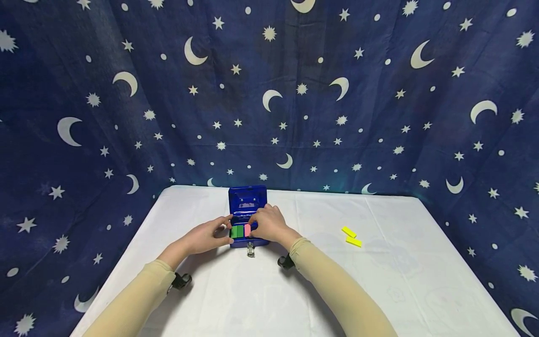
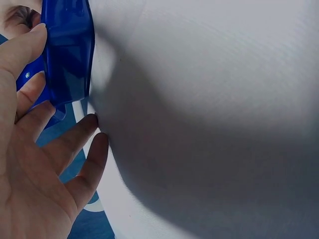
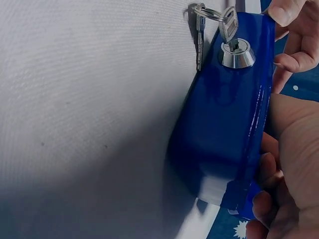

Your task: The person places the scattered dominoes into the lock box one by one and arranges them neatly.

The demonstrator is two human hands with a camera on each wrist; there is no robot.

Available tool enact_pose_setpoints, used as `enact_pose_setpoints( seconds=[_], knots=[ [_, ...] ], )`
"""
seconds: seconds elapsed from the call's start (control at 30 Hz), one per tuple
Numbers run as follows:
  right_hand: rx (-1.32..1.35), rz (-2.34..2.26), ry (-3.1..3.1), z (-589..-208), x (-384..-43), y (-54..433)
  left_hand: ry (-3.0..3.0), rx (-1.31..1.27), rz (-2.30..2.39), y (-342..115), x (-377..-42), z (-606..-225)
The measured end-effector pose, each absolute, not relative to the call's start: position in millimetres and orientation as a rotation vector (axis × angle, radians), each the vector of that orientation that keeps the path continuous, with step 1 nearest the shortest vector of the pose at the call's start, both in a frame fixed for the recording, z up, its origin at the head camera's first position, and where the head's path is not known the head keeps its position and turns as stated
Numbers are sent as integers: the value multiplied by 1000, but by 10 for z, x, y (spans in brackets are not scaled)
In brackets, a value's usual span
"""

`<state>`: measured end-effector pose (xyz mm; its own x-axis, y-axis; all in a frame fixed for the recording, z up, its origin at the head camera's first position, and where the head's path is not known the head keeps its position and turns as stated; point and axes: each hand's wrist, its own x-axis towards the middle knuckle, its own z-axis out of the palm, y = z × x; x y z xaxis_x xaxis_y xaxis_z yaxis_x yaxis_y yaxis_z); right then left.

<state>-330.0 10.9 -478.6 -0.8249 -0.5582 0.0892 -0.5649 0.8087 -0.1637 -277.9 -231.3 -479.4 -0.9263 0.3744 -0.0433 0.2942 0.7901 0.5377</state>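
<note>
In the head view, a small blue metal cash box [image 1: 239,244] stands on the table with its lid [image 1: 247,199] raised. Inside, green blocks [image 1: 237,231] lie at the left, with a pink block [image 1: 247,230] beside them. My left hand [image 1: 206,236] touches the box's left side, thumb near the front corner; the left wrist view shows its other fingers [image 2: 82,139] spread loosely. Over the right part of the box, my right hand [image 1: 271,225] reaches in with curled fingers and pinches the pink block. The right wrist view has the box wall hiding those fingertips.
A key [image 3: 229,25] sits in the lock [image 3: 238,54] on the box front, a second key [image 3: 200,42] hanging from its ring. Two yellow blocks [image 1: 353,241] lie on the white table cloth [image 1: 404,281] to the right. A dark blue curtain [image 1: 294,121] with moons and stars surrounds the table.
</note>
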Motion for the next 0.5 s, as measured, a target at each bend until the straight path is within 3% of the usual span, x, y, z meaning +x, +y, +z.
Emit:
enact_pose_setpoints(
  seconds=[0.5],
  knots=[
    [902, 250, -2966, -4808, -3293, 74, 2824, 510, 821, -2315, -2770, -4788]
  ],
)
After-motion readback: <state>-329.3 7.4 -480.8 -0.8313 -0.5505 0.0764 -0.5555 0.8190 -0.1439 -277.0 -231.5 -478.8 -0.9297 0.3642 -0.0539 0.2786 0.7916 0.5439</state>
